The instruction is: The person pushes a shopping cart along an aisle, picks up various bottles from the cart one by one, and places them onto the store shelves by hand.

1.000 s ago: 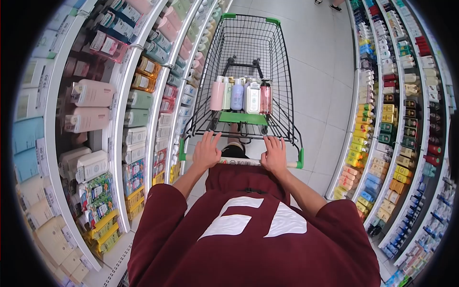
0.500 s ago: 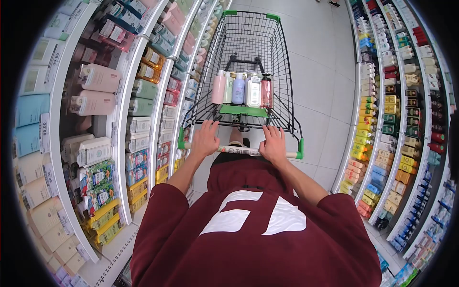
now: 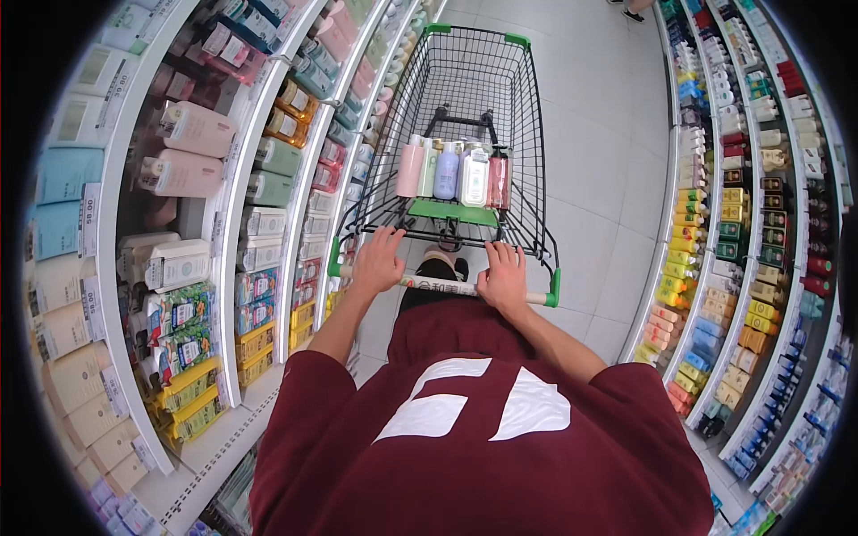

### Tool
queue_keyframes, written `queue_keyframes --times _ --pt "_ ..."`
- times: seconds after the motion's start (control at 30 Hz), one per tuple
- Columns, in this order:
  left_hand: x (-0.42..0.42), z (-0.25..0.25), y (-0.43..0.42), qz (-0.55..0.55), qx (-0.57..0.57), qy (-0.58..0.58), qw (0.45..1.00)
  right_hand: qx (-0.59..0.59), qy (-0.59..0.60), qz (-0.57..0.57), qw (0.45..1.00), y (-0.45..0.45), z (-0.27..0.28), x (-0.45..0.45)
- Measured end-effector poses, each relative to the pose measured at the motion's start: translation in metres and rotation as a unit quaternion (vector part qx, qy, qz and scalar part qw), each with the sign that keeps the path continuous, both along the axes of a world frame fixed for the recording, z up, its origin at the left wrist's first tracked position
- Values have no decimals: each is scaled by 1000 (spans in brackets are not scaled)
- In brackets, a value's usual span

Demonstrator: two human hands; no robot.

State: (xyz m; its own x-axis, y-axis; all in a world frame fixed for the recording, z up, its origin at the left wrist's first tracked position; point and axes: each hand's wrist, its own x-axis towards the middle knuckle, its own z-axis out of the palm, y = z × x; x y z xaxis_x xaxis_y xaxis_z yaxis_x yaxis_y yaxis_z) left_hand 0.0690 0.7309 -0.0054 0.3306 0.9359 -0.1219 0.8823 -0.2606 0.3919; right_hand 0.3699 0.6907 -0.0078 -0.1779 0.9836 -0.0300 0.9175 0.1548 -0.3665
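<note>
Both my hands lie over the pale handle (image 3: 442, 286) of a black wire shopping cart (image 3: 534, 134) with green corner pieces. My left hand (image 3: 380, 261) holds the handle's left part, and my right hand (image 3: 503, 280) holds it right of the middle. Fingers of both point forward over the handle toward the black bar. Inside the cart, behind a green flap (image 3: 454, 213), several bottles stand in a row: a pink bottle (image 3: 410, 170), a pale green one partly hidden, a lilac pump bottle (image 3: 446, 171), a white bottle (image 3: 475, 180) and a red pump bottle (image 3: 500, 180).
Shelves on the left carry pink bottles (image 3: 192, 128), white packs (image 3: 179, 265) and yellow packs (image 3: 194, 411). The right shelves hold yellow bottles (image 3: 677, 259) and many other bottles. Grey floor tiles (image 3: 590, 143) run between. Another person's shoe (image 3: 633, 15) shows at the far end.
The handle has tilted, its right end now nearer to me. My right hand has come slightly left and closer. Left-hand shelves have shifted a little, and more of the far person's feet shows.
</note>
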Motion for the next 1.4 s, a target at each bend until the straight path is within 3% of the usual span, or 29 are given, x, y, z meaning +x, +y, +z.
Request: queue_keyframes --times 1.4 --pt "-15 5 -26 0 7 -26 1000 -41 18 -3 999 -26 1 -16"
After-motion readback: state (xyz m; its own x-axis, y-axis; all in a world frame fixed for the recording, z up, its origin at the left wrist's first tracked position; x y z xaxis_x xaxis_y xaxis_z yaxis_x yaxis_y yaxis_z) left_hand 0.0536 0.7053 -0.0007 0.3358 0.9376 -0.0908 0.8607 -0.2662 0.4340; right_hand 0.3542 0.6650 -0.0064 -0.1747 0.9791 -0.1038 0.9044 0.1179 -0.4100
